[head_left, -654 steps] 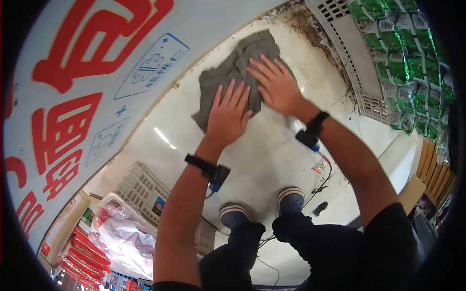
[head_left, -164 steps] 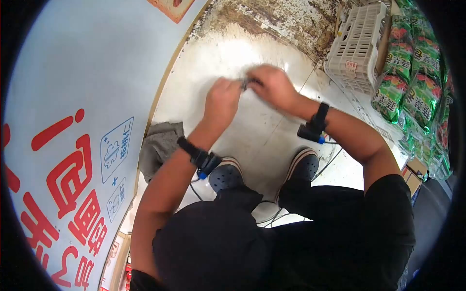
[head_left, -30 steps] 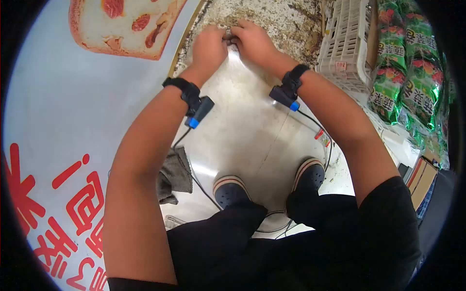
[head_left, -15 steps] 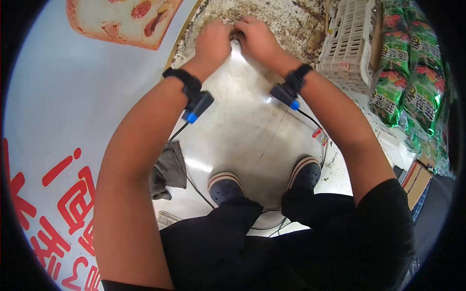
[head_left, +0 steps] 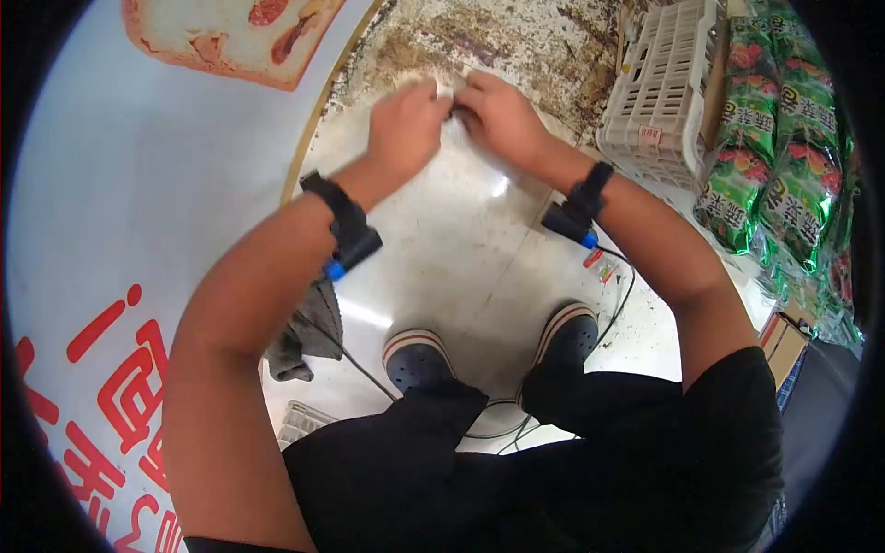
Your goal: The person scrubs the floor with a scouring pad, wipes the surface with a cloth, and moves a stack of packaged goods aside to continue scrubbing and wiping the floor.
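Observation:
Both of my hands meet at the top middle of the view, above a floor strewn with brown and whitish debris (head_left: 442, 41). My left hand (head_left: 404, 127) is closed, its fingertips almost touching those of the other hand and slightly blurred. My right hand (head_left: 505, 124) has its thumb and fingers curled in a pinch. A small dark spot shows between the fingertips, too small and covered to name. Each wrist wears a black strap with a small black device (head_left: 355, 249) that has a blue part and a cable.
On the right stand a white plastic crate (head_left: 656, 101) and several green printed packets (head_left: 765, 138). A white board with red lettering (head_left: 120, 369) fills the left side. A grey cloth (head_left: 309, 336) hangs beside it. Cables run around my clogs (head_left: 417, 359) on the floor.
Both hands have come back towards my body, still close together, and my forearms have spread a little. The view has shifted slightly.

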`<action>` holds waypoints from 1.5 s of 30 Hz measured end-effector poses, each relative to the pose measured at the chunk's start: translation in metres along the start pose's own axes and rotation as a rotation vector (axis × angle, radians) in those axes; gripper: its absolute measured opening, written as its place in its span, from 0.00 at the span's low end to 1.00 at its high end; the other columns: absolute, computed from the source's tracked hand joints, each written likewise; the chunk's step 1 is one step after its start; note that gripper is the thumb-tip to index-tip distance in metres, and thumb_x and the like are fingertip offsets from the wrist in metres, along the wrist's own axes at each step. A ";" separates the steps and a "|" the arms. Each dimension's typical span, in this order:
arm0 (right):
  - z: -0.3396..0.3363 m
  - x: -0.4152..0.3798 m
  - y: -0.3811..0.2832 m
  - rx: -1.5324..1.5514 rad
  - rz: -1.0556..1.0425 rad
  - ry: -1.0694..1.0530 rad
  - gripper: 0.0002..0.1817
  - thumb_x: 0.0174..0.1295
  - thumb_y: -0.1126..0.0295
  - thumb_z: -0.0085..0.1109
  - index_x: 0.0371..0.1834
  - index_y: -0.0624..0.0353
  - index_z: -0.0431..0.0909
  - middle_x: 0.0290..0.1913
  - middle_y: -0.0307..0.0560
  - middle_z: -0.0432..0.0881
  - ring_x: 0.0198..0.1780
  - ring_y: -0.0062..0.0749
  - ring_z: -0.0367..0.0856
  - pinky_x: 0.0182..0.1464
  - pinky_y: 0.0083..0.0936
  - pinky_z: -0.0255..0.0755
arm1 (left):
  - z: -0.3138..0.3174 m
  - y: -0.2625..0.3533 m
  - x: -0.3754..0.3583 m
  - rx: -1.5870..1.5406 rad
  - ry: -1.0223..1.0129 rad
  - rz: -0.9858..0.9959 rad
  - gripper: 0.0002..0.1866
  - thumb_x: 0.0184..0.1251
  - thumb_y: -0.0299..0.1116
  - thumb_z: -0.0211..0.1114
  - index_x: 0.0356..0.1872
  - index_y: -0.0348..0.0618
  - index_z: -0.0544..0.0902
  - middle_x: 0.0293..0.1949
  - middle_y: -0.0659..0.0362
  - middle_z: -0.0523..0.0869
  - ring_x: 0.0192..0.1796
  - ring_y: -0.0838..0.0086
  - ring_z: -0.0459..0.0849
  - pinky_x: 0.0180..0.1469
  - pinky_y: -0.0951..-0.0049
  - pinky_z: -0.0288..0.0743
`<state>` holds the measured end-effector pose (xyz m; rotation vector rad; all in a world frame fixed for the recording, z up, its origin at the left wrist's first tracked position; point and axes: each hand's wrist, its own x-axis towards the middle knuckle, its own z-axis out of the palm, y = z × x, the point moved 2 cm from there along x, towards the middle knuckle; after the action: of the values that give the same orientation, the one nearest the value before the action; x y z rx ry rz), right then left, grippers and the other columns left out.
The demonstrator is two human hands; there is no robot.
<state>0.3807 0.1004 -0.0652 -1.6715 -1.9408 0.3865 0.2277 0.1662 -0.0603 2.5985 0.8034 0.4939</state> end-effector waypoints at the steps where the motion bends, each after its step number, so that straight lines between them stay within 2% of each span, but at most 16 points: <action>1: 0.006 0.011 0.007 -0.033 0.041 0.068 0.05 0.53 0.75 0.62 0.34 0.57 0.81 0.37 0.52 0.78 0.40 0.53 0.80 0.42 0.45 0.77 | 0.002 -0.007 0.012 0.101 0.048 0.038 0.04 0.57 0.28 0.64 0.33 0.45 0.84 0.33 0.56 0.78 0.40 0.57 0.82 0.38 0.57 0.77; 3: 0.013 0.045 0.023 -0.013 0.078 0.182 0.07 0.53 0.76 0.61 0.36 0.58 0.81 0.38 0.53 0.78 0.40 0.55 0.80 0.43 0.47 0.76 | 0.007 -0.024 0.043 0.134 0.102 0.022 0.04 0.57 0.28 0.63 0.33 0.46 0.84 0.33 0.56 0.79 0.41 0.57 0.82 0.38 0.57 0.77; 6: 0.012 0.062 0.029 -0.108 0.104 0.166 0.07 0.53 0.76 0.61 0.36 0.58 0.81 0.37 0.54 0.79 0.41 0.55 0.80 0.43 0.47 0.76 | 0.005 -0.036 0.060 0.194 0.127 0.017 0.05 0.57 0.28 0.62 0.33 0.46 0.85 0.34 0.56 0.80 0.43 0.58 0.83 0.40 0.58 0.78; 9: 0.008 0.057 0.031 -0.059 0.064 0.136 0.07 0.52 0.76 0.61 0.35 0.58 0.82 0.36 0.54 0.78 0.41 0.55 0.80 0.43 0.46 0.76 | 0.007 -0.035 0.056 0.171 0.139 0.031 0.06 0.56 0.27 0.61 0.33 0.46 0.85 0.34 0.55 0.81 0.45 0.58 0.83 0.40 0.58 0.78; 11: 0.006 0.042 0.026 -0.073 0.043 0.106 0.07 0.52 0.77 0.60 0.35 0.58 0.82 0.36 0.53 0.78 0.41 0.54 0.80 0.43 0.45 0.77 | 0.008 -0.022 0.041 0.148 0.096 0.014 0.05 0.56 0.25 0.61 0.33 0.44 0.83 0.33 0.53 0.79 0.40 0.56 0.81 0.39 0.57 0.77; 13: 0.002 0.014 0.011 -0.001 0.046 -0.014 0.07 0.53 0.77 0.60 0.35 0.57 0.82 0.36 0.51 0.78 0.41 0.52 0.80 0.42 0.44 0.77 | 0.007 -0.009 0.017 0.089 0.069 0.064 0.04 0.56 0.26 0.63 0.33 0.43 0.83 0.32 0.54 0.78 0.39 0.56 0.81 0.39 0.58 0.77; 17: -0.002 -0.005 -0.001 0.015 0.073 -0.062 0.07 0.53 0.76 0.61 0.35 0.57 0.82 0.36 0.50 0.77 0.40 0.50 0.80 0.41 0.42 0.77 | 0.008 0.001 -0.002 -0.007 -0.024 0.075 0.04 0.57 0.27 0.63 0.34 0.44 0.82 0.33 0.56 0.76 0.40 0.58 0.81 0.38 0.60 0.77; 19: 0.001 0.006 0.004 -0.004 0.061 -0.036 0.07 0.53 0.76 0.61 0.36 0.57 0.82 0.37 0.49 0.77 0.42 0.50 0.80 0.43 0.43 0.77 | 0.008 -0.007 0.008 0.021 0.029 0.086 0.05 0.57 0.27 0.63 0.34 0.46 0.83 0.33 0.56 0.76 0.40 0.59 0.81 0.38 0.59 0.77; 20: 0.005 0.019 0.012 -0.045 0.066 0.034 0.07 0.53 0.76 0.60 0.35 0.57 0.82 0.37 0.49 0.78 0.43 0.50 0.81 0.43 0.43 0.78 | 0.009 -0.013 0.020 0.154 0.048 0.061 0.05 0.57 0.28 0.63 0.35 0.48 0.84 0.33 0.57 0.77 0.39 0.59 0.82 0.38 0.58 0.77; 25: 0.011 0.065 0.029 -0.131 0.152 0.166 0.07 0.52 0.77 0.60 0.34 0.58 0.82 0.37 0.51 0.78 0.44 0.52 0.81 0.45 0.43 0.77 | 0.003 -0.044 0.071 0.192 0.129 0.091 0.05 0.58 0.28 0.63 0.35 0.48 0.84 0.33 0.57 0.79 0.39 0.59 0.81 0.38 0.58 0.77; 28: 0.004 0.048 0.027 -0.067 0.050 0.184 0.07 0.51 0.77 0.61 0.34 0.59 0.81 0.36 0.52 0.78 0.44 0.52 0.80 0.45 0.44 0.77 | 0.014 -0.033 0.048 0.162 0.118 0.110 0.05 0.57 0.29 0.64 0.35 0.48 0.84 0.33 0.57 0.78 0.40 0.59 0.81 0.39 0.59 0.77; 30: 0.005 0.019 0.013 -0.016 0.025 0.095 0.05 0.52 0.76 0.61 0.33 0.59 0.81 0.35 0.51 0.77 0.43 0.51 0.80 0.45 0.43 0.77 | 0.011 -0.022 0.024 0.139 0.116 0.087 0.05 0.57 0.30 0.65 0.35 0.48 0.84 0.33 0.57 0.78 0.40 0.59 0.81 0.39 0.59 0.77; 32: 0.004 -0.010 -0.006 0.028 0.052 0.007 0.05 0.52 0.76 0.61 0.33 0.59 0.81 0.35 0.51 0.77 0.43 0.51 0.80 0.44 0.43 0.77 | 0.005 -0.008 -0.002 0.008 -0.055 0.090 0.05 0.56 0.30 0.67 0.35 0.48 0.84 0.33 0.57 0.78 0.40 0.60 0.81 0.39 0.59 0.77; 35: 0.007 -0.011 -0.013 0.002 0.052 -0.040 0.05 0.55 0.76 0.59 0.35 0.58 0.81 0.35 0.50 0.76 0.44 0.48 0.80 0.44 0.41 0.78 | 0.000 -0.005 -0.007 0.004 -0.104 0.065 0.05 0.57 0.30 0.67 0.35 0.48 0.83 0.32 0.57 0.77 0.40 0.60 0.81 0.39 0.59 0.76; 41: 0.005 0.066 0.032 -0.132 0.103 0.103 0.07 0.56 0.75 0.58 0.36 0.56 0.83 0.38 0.50 0.78 0.45 0.49 0.80 0.45 0.41 0.78 | 0.006 -0.038 0.073 0.156 0.085 -0.010 0.07 0.56 0.29 0.65 0.36 0.48 0.85 0.34 0.56 0.80 0.42 0.56 0.83 0.41 0.55 0.78; 45: 0.011 0.057 0.035 -0.126 0.088 0.120 0.05 0.55 0.75 0.59 0.34 0.57 0.83 0.36 0.50 0.78 0.43 0.50 0.80 0.44 0.41 0.78 | 0.006 -0.040 0.063 0.138 0.071 0.020 0.07 0.56 0.30 0.65 0.36 0.47 0.85 0.32 0.54 0.81 0.41 0.55 0.83 0.40 0.54 0.78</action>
<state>0.3984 0.1640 -0.0804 -1.8215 -1.8416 0.1944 0.2605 0.2328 -0.0699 2.7313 0.8633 0.5577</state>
